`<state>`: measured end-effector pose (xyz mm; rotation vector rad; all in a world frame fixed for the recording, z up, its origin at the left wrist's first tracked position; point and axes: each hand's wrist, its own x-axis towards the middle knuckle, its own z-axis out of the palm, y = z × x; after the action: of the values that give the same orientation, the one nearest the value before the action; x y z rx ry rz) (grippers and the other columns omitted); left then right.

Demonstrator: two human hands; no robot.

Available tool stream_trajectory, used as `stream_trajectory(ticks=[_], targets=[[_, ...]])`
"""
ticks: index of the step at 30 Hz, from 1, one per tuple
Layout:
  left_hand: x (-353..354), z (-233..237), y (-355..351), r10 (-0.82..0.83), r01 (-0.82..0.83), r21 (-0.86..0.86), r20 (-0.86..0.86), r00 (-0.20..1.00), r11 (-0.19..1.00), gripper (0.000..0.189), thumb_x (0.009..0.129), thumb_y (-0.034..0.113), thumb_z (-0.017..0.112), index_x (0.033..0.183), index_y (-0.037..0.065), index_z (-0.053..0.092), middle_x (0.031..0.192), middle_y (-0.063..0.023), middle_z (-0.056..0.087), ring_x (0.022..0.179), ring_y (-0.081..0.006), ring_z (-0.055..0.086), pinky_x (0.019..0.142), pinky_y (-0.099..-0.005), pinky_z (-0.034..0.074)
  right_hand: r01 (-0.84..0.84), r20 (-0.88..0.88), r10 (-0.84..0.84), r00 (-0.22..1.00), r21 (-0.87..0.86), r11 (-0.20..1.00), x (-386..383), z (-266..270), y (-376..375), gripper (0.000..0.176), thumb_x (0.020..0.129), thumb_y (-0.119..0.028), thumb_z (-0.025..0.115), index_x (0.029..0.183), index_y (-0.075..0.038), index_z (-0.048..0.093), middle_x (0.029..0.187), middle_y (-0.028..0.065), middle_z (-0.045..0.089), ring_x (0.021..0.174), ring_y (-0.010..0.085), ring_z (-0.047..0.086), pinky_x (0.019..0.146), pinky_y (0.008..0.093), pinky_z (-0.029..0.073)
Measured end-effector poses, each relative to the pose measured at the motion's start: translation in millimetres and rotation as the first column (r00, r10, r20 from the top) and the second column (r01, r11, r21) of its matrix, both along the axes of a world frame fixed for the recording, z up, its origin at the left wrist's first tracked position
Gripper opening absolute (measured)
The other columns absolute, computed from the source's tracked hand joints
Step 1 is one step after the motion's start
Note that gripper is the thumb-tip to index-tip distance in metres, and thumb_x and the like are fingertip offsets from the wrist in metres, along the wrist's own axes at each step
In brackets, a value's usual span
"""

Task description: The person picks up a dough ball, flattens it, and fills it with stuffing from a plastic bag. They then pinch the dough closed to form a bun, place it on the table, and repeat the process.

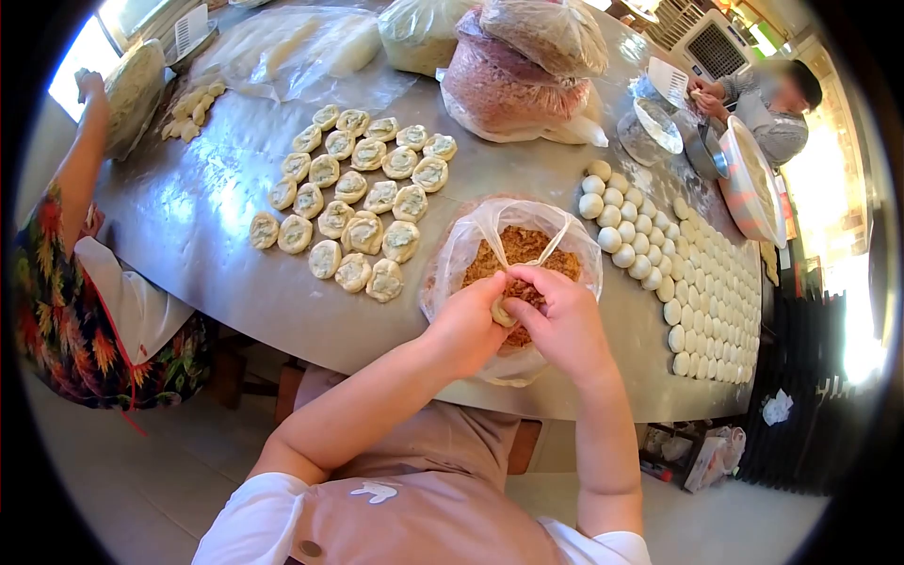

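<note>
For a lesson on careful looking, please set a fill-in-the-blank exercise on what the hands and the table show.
1. The left hand and the right hand together pinch a dough piece above a plastic ____.
2. The filling in the bag is ____ in colour.
3. The round dough balls lie in rows to the ____ of the bag.
4. The flattened filled pieces lie to its ____.
Missing words: bag; brown; right; left.
</note>
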<state>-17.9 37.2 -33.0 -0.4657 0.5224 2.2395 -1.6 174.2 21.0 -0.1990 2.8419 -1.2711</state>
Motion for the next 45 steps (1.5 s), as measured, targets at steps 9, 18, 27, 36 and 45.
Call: stream_trajectory(ticks=[9,18,27,36,45], targets=[[2,4,9,-0.031,0.018,-0.252,-0.046,0.998,0.967,0.03,0.103,0.023,0.042,0.125,0.003,0.048,0.125,-0.0112,0.054,0.118,-0.022,0.051,0.104,-0.0409,0.041,0.082,-0.073,-0.084,0.994,-0.024,0.996,10,-6,-10,0.035,0.082,0.003,0.067,0.116,-0.001,0.06,0.104,0.0178,0.068,0.089,0.0273,0.069,0.076,0.0329,0.054],[1,-2,2,0.006,-0.029,-0.203,-0.115,0.993,0.979,0.024,0.103,0.018,0.046,0.121,0.004,0.05,0.115,-0.011,0.058,0.107,-0.0224,0.058,0.091,-0.0354,0.05,0.168,0.007,-0.172,0.985,-0.268,0.949,13,-12,-10,0.029,0.081,0.002,0.071,0.108,0.0,0.061,0.099,0.0115,0.07,0.093,0.0168,0.069,0.072,0.0266,0.056],[2,2,-3,0.004,-0.03,-0.163,-0.156,0.988,0.986,0.022,0.102,0.015,0.048,0.121,0.004,0.05,0.115,-0.0085,0.056,0.108,-0.0194,0.056,0.092,-0.0329,0.05,0.284,0.055,-0.282,0.958,-0.329,0.901,18,-11,-4,0.022,0.08,-0.001,0.074,0.098,-0.001,0.061,0.088,0.0079,0.068,0.079,0.0131,0.066,0.068,0.0249,0.054],[-1,15,-15,0.036,-0.04,-0.054,-0.076,0.996,0.998,0.027,0.102,0.018,0.045,0.123,0.001,0.052,0.124,-0.0107,0.054,0.114,-0.024,0.055,0.1,-0.0369,0.048,0.199,-0.246,-0.173,0.954,0.082,0.977,21,-23,14,0.038,0.082,-0.018,0.074,0.114,-0.002,0.061,0.108,0.0148,0.064,0.112,0.0324,0.057,0.094,0.0439,0.047],[7,9,-18,-0.112,0.13,0.151,-0.118,0.987,0.98,0.033,0.103,0.024,0.045,0.128,0.004,0.051,0.119,-0.0071,0.059,0.097,-0.0156,0.056,0.082,-0.0298,0.049,0.008,-0.423,0.086,0.902,0.215,0.977,28,-42,-1,0.083,0.084,-0.06,0.058,0.135,0.003,0.042,0.133,0.0195,0.052,0.13,0.0445,0.039,0.11,0.051,0.029]])
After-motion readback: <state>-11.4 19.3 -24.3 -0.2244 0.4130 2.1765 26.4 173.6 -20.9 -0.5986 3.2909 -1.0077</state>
